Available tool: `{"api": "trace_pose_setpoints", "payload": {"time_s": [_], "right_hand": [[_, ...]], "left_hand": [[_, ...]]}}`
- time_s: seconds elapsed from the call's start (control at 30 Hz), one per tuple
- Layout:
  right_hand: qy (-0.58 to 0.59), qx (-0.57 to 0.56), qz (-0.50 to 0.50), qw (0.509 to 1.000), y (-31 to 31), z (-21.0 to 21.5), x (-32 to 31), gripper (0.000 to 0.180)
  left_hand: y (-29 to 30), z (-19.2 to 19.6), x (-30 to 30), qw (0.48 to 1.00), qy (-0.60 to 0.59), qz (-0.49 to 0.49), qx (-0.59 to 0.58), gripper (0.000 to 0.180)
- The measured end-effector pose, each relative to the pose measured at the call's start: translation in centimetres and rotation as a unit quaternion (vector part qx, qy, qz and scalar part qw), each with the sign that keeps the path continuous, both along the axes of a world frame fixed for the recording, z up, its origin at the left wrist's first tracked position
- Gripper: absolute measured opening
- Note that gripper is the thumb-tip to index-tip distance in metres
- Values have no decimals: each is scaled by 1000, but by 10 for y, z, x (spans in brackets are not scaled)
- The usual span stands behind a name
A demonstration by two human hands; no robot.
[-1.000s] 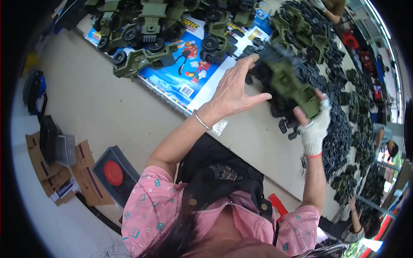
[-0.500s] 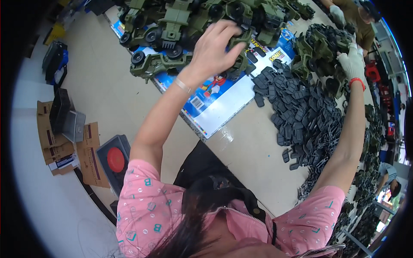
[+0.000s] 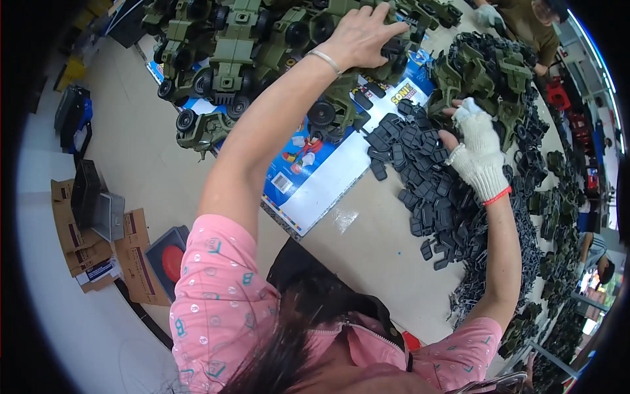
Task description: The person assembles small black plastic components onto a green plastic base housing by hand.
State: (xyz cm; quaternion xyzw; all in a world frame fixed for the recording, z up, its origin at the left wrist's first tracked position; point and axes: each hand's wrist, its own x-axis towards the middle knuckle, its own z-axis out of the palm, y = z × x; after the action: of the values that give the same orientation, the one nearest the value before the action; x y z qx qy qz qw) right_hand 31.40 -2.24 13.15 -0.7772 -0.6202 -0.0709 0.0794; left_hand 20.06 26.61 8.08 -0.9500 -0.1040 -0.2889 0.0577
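Observation:
My bare left hand (image 3: pixel 364 38) reaches to the far middle, fingers spread over the pile of olive-green toy vehicles (image 3: pixel 237 41) with black wheels. Nothing shows gripped in it, though its fingertips lie against the vehicles. My right hand (image 3: pixel 478 148), in a white knit glove with bare thumb and fingertip showing, hovers at the near edge of a heap of green vehicle shells (image 3: pixel 453 82). Its thumb and forefinger are apart, with nothing visible between them. Beneath and left of it lies a heap of small black plastic parts (image 3: pixel 430 190).
A colourful printed sheet (image 3: pixel 328 197) lies under the vehicles on the pale table (image 3: pixel 357 246). At left are cardboard (image 3: pixel 141 259), a grey bin (image 3: pixel 110 213) and a tray with a red disc (image 3: pixel 172 262). A co-worker (image 3: pixel 531 33) stands at the far right.
My left hand has moved farther away and slightly right over the vehicles. My right hand has drawn back from the shell heap, nearer and to the left. The whole view has shifted a little.

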Motion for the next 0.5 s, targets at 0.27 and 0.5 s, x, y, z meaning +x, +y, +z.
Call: {"api": "trace_pose_setpoints", "payload": {"time_s": [0.27,0.5], "right_hand": [[107,-56,48,992,-26,-26,-40,30],[234,49,12,971,-56,-47,-62,28]], "left_hand": [[-23,-11,-77,977,-160,-79,-113,90],[-84,4,-129,630,-512,-176,-557,69]]}}
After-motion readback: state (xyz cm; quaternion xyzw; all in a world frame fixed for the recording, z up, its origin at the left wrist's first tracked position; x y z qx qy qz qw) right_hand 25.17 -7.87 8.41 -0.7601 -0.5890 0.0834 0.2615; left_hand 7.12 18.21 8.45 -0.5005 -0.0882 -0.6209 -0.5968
